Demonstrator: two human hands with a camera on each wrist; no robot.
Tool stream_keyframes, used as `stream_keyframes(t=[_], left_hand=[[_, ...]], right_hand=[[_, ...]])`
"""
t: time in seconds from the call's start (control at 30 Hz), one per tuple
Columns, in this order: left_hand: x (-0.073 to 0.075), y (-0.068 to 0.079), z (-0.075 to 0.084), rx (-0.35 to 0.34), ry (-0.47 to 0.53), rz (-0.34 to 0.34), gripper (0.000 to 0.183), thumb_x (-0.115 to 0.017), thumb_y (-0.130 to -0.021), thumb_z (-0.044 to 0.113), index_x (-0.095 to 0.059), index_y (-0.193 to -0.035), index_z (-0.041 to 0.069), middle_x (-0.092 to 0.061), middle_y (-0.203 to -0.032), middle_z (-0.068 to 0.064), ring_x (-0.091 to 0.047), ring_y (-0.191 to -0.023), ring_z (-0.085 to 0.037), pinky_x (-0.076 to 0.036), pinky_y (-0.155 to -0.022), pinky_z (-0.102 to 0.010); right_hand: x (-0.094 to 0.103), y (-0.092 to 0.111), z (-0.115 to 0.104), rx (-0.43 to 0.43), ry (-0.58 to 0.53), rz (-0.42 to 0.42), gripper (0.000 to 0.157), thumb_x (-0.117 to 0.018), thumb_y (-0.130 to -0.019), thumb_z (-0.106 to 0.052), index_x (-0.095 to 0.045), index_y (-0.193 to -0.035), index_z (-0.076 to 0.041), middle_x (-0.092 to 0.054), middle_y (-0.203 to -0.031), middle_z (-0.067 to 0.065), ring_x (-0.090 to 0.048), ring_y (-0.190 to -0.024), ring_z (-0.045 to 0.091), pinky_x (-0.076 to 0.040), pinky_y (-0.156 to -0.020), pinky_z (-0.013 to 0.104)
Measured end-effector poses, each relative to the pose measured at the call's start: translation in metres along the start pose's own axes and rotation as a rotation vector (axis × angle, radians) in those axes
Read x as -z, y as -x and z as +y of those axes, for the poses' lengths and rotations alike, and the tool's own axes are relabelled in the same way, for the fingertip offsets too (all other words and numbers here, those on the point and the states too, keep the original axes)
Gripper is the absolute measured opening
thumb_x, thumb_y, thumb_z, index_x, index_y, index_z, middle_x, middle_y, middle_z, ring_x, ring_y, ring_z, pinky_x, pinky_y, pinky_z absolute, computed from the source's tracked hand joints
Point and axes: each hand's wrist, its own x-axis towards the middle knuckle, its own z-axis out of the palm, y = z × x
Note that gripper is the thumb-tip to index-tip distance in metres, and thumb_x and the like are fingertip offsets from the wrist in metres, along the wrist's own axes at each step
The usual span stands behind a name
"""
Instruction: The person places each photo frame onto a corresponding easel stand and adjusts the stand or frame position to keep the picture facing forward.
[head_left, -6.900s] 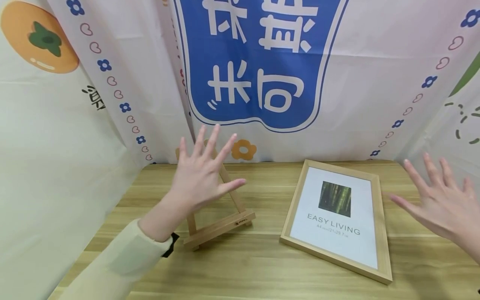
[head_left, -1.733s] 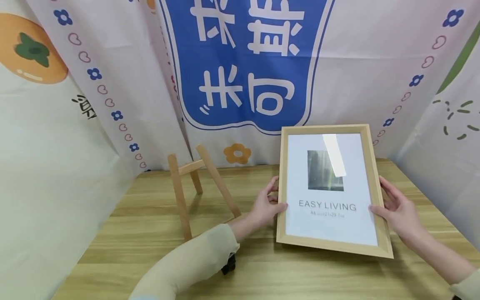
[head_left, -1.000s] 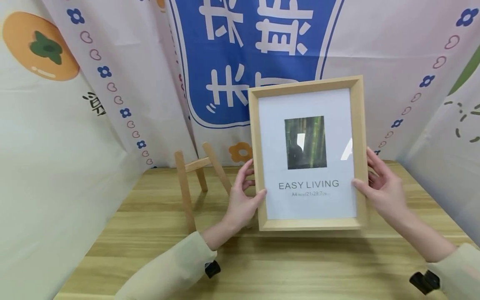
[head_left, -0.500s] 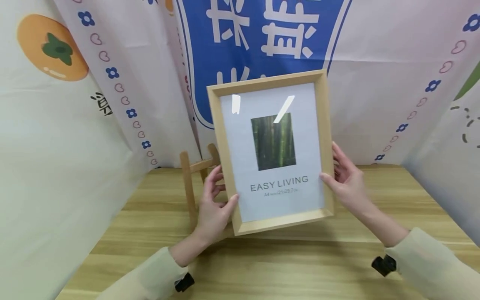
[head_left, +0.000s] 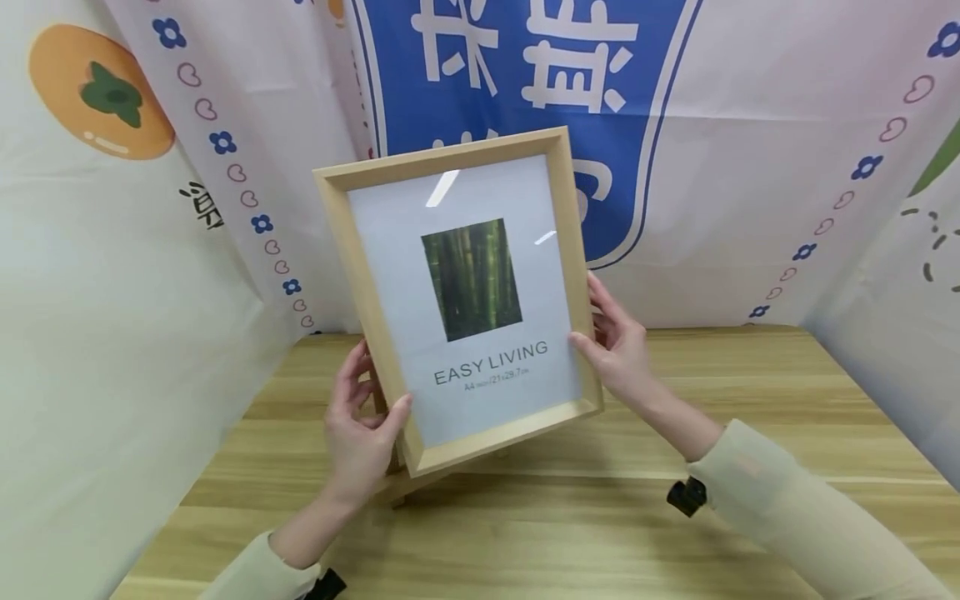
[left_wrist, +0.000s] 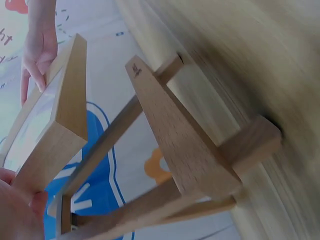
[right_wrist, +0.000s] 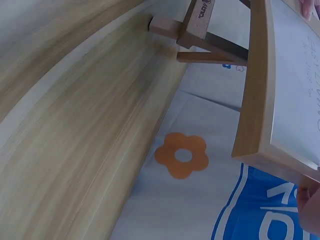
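A light wooden picture frame (head_left: 465, 292) with a bamboo picture and the words EASY LIVING is held up, tilted, over the table. My left hand (head_left: 360, 433) grips its left side low down, thumb on the front edge. On the opposite side my right hand (head_left: 618, 342) grips it, thumb in front and fingers behind. Behind the frame stands a small wooden easel, mostly hidden in the head view. In the left wrist view the easel's ledge (left_wrist: 180, 135) shows beside the frame, with a gap between them. The right wrist view shows the easel's ledge end (right_wrist: 197, 22) too.
The wood-grain table (head_left: 675, 517) spreads under both hands. A white cloth backdrop (head_left: 720, 208) with a blue panel hangs at the table's rear edge. White cloth walls (head_left: 112, 333) close in the left and right sides.
Both hands have taken the picture frame from the table's right part, raised it and carried it left. It now overlaps the easel in the head view and leans to the left.
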Motion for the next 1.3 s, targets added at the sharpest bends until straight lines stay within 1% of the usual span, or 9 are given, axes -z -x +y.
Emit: stream_keyframes(t=[0.13,0.23,0.43,0.7,0.9,0.97,1.13,1.2,1.3], left_hand=[[0.010,0.003,-0.003,-0.011,-0.015,0.035,0.075,-0.064,-0.071,-0.017,-0.035,-0.136,0.010,-0.045,-0.119,-0.015,-0.053,-0.089,-0.022,-0.053,-0.058,-0.025],[0.018,0.005,-0.008,-0.010,-0.021,0.062,0.077,-0.063,-0.070,-0.019,-0.034,-0.136,0.009,-0.044,-0.120,-0.015,-0.053,-0.090,-0.023,-0.053,-0.058,-0.025],[0.034,0.007,-0.021,-0.018,-0.034,0.097,0.080,-0.063,-0.069,-0.020,-0.034,-0.136,0.011,-0.044,-0.122,-0.014,-0.052,-0.092,-0.021,-0.053,-0.059,-0.023],[0.051,0.006,-0.028,-0.024,-0.078,0.110,0.081,-0.062,-0.068,-0.022,-0.033,-0.137,0.010,-0.043,-0.122,-0.015,-0.052,-0.092,-0.021,-0.052,-0.060,-0.022],[0.058,0.007,-0.036,-0.020,-0.121,0.122,0.081,-0.062,-0.069,-0.021,-0.033,-0.137,0.011,-0.043,-0.122,-0.014,-0.052,-0.092,-0.019,-0.052,-0.059,-0.021],[0.060,0.009,-0.038,-0.014,-0.131,0.122,0.080,-0.062,-0.069,-0.021,-0.033,-0.137,0.011,-0.044,-0.122,-0.014,-0.052,-0.092,-0.019,-0.052,-0.059,-0.021],[0.062,0.011,-0.034,0.009,-0.165,0.108,0.078,-0.060,-0.072,-0.020,-0.032,-0.138,0.010,-0.043,-0.122,-0.013,-0.052,-0.092,-0.017,-0.052,-0.061,-0.019],[0.063,0.013,-0.034,0.017,-0.175,0.104,0.078,-0.060,-0.072,-0.021,-0.031,-0.138,0.008,-0.043,-0.122,-0.013,-0.051,-0.092,-0.017,-0.051,-0.061,-0.018],[0.067,0.014,-0.042,0.029,-0.192,0.104,0.078,-0.060,-0.072,-0.020,-0.030,-0.138,0.009,-0.043,-0.122,-0.012,-0.051,-0.092,-0.017,-0.051,-0.060,-0.018]], right_hand=[[-0.016,-0.005,-0.009,-0.027,-0.012,-0.011,0.072,-0.054,-0.077,0.020,-0.030,-0.140,-0.006,-0.045,-0.122,0.022,-0.052,-0.100,0.035,-0.050,-0.077,0.028],[-0.026,-0.010,-0.009,-0.028,-0.017,-0.028,0.070,-0.054,-0.078,0.020,-0.029,-0.140,-0.003,-0.045,-0.122,0.022,-0.051,-0.100,0.036,-0.049,-0.078,0.030],[-0.044,-0.017,-0.002,-0.011,-0.046,-0.051,0.071,-0.053,-0.077,0.021,-0.028,-0.139,-0.001,-0.043,-0.125,0.023,-0.050,-0.102,0.036,-0.048,-0.082,0.036],[-0.064,-0.021,0.010,-0.052,-0.075,-0.064,0.072,-0.052,-0.078,0.021,-0.026,-0.140,-0.003,-0.040,-0.131,0.020,-0.050,-0.104,0.036,-0.047,-0.084,0.039],[-0.077,-0.022,0.019,-0.079,-0.071,-0.053,0.072,-0.052,-0.078,0.021,-0.026,-0.140,-0.004,-0.038,-0.134,0.018,-0.050,-0.105,0.036,-0.046,-0.085,0.042],[-0.080,-0.021,0.031,-0.066,-0.071,-0.051,0.073,-0.053,-0.078,0.020,-0.027,-0.141,-0.006,-0.038,-0.136,0.015,-0.050,-0.105,0.035,-0.046,-0.085,0.040],[-0.086,-0.014,0.053,-0.038,-0.033,-0.039,0.074,-0.056,-0.077,0.019,-0.030,-0.140,-0.010,-0.040,-0.135,0.011,-0.053,-0.103,0.032,-0.049,-0.081,0.035],[-0.088,-0.011,0.048,-0.043,-0.021,-0.038,0.073,-0.056,-0.077,0.019,-0.030,-0.140,-0.006,-0.039,-0.135,0.015,-0.053,-0.102,0.034,-0.049,-0.081,0.037],[-0.091,-0.008,0.041,-0.044,-0.010,-0.044,0.071,-0.055,-0.077,0.020,-0.030,-0.139,-0.003,-0.038,-0.135,0.018,-0.053,-0.101,0.036,-0.048,-0.081,0.040]])
